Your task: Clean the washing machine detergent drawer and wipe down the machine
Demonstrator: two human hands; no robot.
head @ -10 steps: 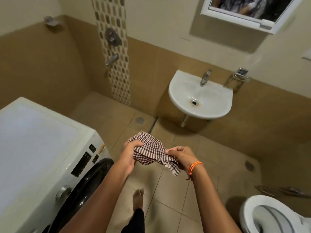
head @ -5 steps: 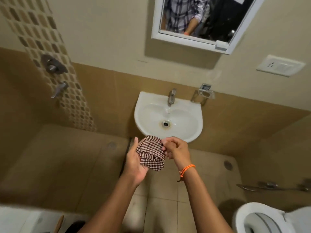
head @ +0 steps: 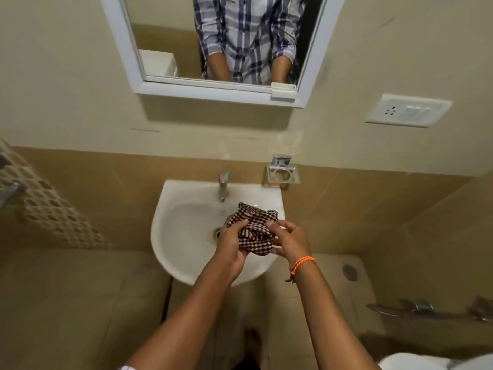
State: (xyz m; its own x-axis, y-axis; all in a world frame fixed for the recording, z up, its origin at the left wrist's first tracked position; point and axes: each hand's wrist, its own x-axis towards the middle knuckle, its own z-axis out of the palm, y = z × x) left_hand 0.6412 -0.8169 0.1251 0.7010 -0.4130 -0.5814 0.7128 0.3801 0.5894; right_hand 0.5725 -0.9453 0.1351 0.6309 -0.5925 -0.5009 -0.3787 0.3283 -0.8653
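A brown-and-white checked cloth (head: 256, 228) is bunched up over the white wall sink (head: 184, 228). My left hand (head: 230, 240) grips its left side with curled fingers. My right hand (head: 290, 240), with an orange band at the wrist, pinches its right side. The cloth hangs above the right half of the basin, below and to the right of the steel tap (head: 222, 185). The washing machine is out of view.
A white-framed mirror (head: 213, 84) hangs above the sink. A steel soap holder (head: 282, 174) and a switch plate (head: 408, 110) are on the wall to the right. A toilet rim (head: 416, 361) shows at the bottom right, under a steel rail (head: 426, 311).
The view has swung from the washing machine to the sink. Both hands have carried the cloth forward, from above the floor to over the basin, and bunched it tighter.
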